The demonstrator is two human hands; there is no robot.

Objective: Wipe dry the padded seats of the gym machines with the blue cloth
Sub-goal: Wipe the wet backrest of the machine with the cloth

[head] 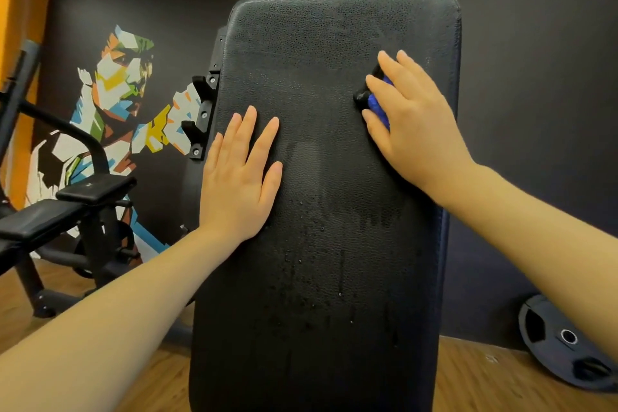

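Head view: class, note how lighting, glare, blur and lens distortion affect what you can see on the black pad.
Head view: soft even light, with faint sheen near the black pad top; droplets glint lower down; wide-angle lens bows the edges; corners slightly blurred; the right hand mostly hides the blue cloth.

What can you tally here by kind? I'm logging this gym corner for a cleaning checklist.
Large black padded backrest, wet with droplets: 1
Smaller black bench pads at left: 2
Blue cloth under the right hand: 1
Black round weight plate on the floor: 1
Hands, left and right: 2
Total: 7
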